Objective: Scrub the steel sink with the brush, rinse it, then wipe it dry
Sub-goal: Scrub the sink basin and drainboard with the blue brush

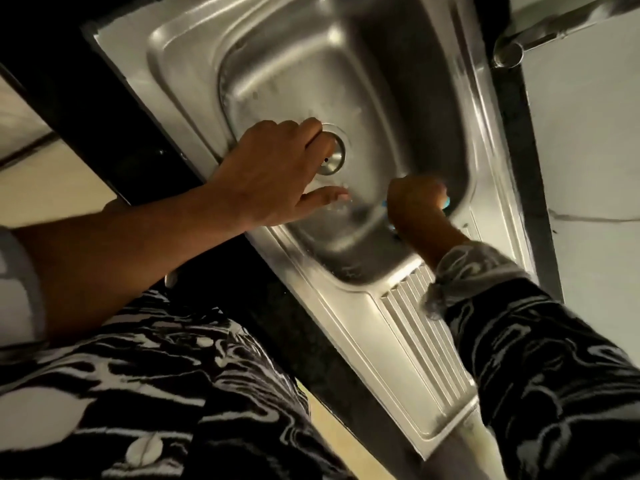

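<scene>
The right hand (415, 199) has its fingers clenched round the brush (447, 202), low against the right wall of the sink (277, 64), centre-right of the frame. The brush's axis is blurred. The left hand (273, 171) rests slack by the drain (337, 157), left of the brush.

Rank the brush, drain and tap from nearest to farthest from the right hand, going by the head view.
1. Brush: gripped in the right hand, against the sink's right wall.
2. Drain: on the sink floor to the left, partly under the left hand.
3. Tap: beyond the sink's rim, top right.
</scene>
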